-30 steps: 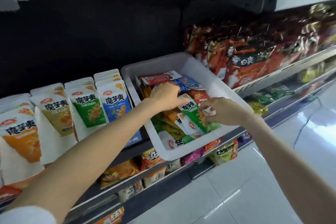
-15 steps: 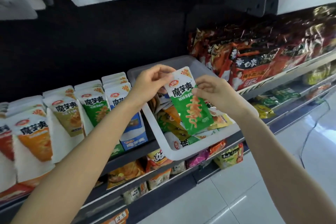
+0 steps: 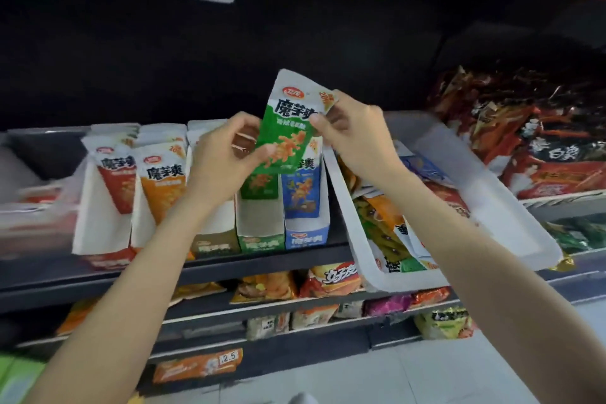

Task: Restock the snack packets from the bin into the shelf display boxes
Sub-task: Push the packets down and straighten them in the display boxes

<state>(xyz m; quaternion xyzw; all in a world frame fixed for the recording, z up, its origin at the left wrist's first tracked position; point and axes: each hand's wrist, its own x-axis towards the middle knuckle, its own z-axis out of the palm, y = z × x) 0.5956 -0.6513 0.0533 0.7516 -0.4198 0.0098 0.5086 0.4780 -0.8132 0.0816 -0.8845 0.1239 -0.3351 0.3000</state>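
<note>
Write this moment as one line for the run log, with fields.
phase: carry | held: green snack packet | left hand: pinches lower edge | right hand: pinches upper corner | position: above green display box

I've lifted the green packet (image 3: 288,128) out of the bin (image 3: 492,207) and carried it left, above the green display box (image 3: 260,223). My left hand (image 3: 223,157) pinches its lower edge now, my right hand (image 3: 354,134) its upper right corner.

Green packet (image 3: 288,128): glossy printed film, smooth, white top edge.
Bin (image 3: 492,193): white plastic, smooth, faint sheen.
Display boxes (image 3: 260,229): matt card, printed fronts.
Shelf (image 3: 262,261): dark, matt edge.
Floor (image 3: 426,377): pale glossy tile.
</note>
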